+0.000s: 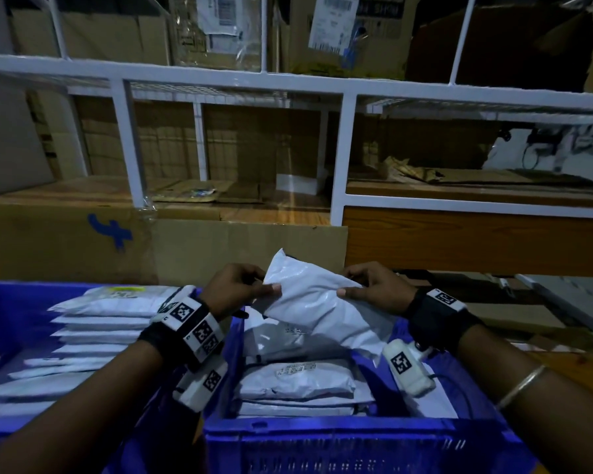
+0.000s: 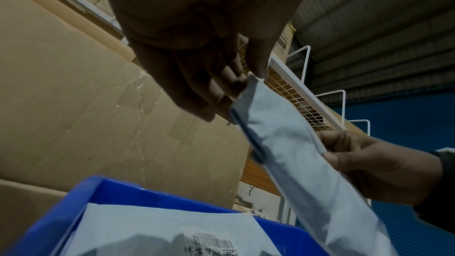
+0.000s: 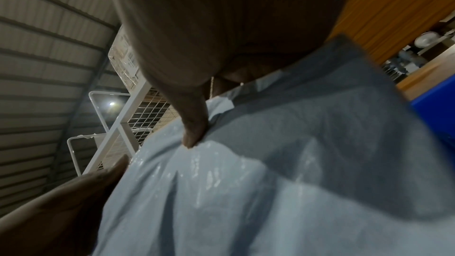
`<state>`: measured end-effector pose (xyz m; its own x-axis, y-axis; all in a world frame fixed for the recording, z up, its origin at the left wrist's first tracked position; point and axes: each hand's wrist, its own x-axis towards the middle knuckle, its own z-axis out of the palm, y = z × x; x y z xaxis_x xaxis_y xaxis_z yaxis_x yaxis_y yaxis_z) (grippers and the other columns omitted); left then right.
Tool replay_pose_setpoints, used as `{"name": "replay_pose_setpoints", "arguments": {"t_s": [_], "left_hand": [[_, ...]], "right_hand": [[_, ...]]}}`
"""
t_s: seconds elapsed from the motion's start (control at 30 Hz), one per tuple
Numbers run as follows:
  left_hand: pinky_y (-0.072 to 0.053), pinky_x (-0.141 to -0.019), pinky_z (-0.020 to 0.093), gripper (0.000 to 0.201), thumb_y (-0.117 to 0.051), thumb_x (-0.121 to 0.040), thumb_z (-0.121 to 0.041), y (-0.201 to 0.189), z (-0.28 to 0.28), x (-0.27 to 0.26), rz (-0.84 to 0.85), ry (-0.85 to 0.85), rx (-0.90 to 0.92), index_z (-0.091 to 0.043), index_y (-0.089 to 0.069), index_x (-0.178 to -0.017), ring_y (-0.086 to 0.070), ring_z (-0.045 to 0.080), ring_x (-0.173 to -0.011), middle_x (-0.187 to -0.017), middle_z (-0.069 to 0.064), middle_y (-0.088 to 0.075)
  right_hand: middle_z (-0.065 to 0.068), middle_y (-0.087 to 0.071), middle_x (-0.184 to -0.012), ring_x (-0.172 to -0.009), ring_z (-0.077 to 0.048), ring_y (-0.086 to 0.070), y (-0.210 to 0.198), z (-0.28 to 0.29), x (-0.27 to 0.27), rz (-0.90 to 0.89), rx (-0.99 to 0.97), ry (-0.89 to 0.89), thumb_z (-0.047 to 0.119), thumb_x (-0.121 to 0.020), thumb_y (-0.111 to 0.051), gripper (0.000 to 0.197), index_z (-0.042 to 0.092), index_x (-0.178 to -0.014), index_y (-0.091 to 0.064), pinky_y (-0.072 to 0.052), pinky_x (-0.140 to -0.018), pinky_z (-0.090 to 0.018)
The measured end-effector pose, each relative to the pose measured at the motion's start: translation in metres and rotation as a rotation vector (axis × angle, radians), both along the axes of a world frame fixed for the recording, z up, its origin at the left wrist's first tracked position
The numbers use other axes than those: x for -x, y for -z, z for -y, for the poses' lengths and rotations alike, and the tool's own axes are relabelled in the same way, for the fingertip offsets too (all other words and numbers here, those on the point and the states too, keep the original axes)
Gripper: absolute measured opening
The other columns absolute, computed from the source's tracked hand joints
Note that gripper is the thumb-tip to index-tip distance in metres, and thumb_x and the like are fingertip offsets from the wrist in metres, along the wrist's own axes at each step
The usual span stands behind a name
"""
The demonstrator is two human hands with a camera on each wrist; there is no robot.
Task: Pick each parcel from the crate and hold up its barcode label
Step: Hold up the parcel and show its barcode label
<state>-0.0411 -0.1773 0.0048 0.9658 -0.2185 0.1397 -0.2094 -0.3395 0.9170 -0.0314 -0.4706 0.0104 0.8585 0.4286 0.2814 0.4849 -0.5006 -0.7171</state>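
Blue plastic crate [image 1: 356, 443] nearest, stacked white poly parcels inside; above it, white glossy poly-mailer parcel [image 1: 317, 302] held clear, long axis slanting far-left to near-right; left hand [image 1: 235, 290] pinches its far-left end, right hand [image 1: 374, 289] pinches the right edge; visible face blank, label presumably underneath; white wire shelving [image 1: 343, 159] beyond.

Black wrist straps [image 1: 435, 319] carry white tagged camera modules [image 1: 409, 367]; a thin bangle [image 1: 521, 386] rings the right forearm.
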Motion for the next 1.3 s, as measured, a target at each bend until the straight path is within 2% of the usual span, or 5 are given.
{"name": "replay_pose_setpoints", "arguments": {"t_s": [0.2, 0.33, 0.8, 1.0, 1.3], "left_hand": [[-0.057, -0.073, 0.042, 0.044, -0.088, -0.062, -0.041, 0.003, 0.0, 0.002, -0.045, 0.056, 0.02, -0.019, -0.073, -0.098, -0.072, 0.025, -0.088, -0.091, 0.005, -0.075], [-0.05, -0.056, 0.029, 0.016, -0.085, -0.072, -0.021, -0.002, 0.006, 0.003, -0.054, 0.018, 0.04, -0.015, -0.07, -0.075, -0.066, 0.018, -0.065, -0.067, 0.0, -0.071], [-0.05, -0.045, 0.023, 0.013, -0.071, -0.086, -0.013, 0.0, -0.001, -0.006, -0.071, -0.185, 0.36, -0.003, -0.064, -0.089, -0.063, 0.012, -0.052, -0.064, 0.001, -0.067], [-0.052, -0.046, 0.025, 0.011, -0.073, -0.084, -0.013, -0.003, -0.005, -0.005, -0.051, -0.171, 0.366, -0.003, -0.067, -0.084, -0.065, 0.019, -0.059, -0.07, 0.008, -0.069], [-0.05, -0.047, 0.025, 0.017, -0.072, -0.085, -0.009, -0.006, -0.009, -0.005, 0.042, -0.158, 0.317, -0.008, -0.06, -0.072, -0.06, 0.014, -0.051, -0.055, -0.001, -0.062]], "right_hand": [[-0.012, -0.074, -0.098, -0.094, -0.029, -0.07, -0.002, -0.008, 0.001, -0.034, -0.037, -0.012, 0.027, -0.087, -0.073, 0.023, 0.006, -0.095, -0.073, -0.054, -0.083, -0.051], [-0.007, -0.074, -0.098, -0.092, -0.02, -0.07, -0.006, -0.014, 0.005, -0.055, -0.056, -0.033, 0.018, -0.088, -0.071, 0.015, 0.006, -0.097, -0.073, -0.056, -0.082, -0.04], [0.0, -0.056, -0.136, -0.123, -0.022, -0.056, 0.008, 0.011, 0.01, -0.213, -0.222, 0.125, 0.032, -0.048, -0.098, 0.106, 0.024, -0.14, -0.044, -0.055, -0.089, -0.052], [-0.003, -0.06, -0.124, -0.103, -0.013, -0.066, 0.003, 0.008, 0.016, -0.25, -0.327, 0.079, -0.019, -0.066, -0.077, 0.092, 0.019, -0.14, -0.037, -0.06, -0.08, -0.043], [-0.007, -0.07, -0.109, -0.098, -0.02, -0.068, -0.002, 0.006, 0.009, -0.107, -0.2, 0.184, 0.013, -0.064, -0.09, 0.06, 0.012, -0.117, -0.06, -0.059, -0.08, -0.051]]}}
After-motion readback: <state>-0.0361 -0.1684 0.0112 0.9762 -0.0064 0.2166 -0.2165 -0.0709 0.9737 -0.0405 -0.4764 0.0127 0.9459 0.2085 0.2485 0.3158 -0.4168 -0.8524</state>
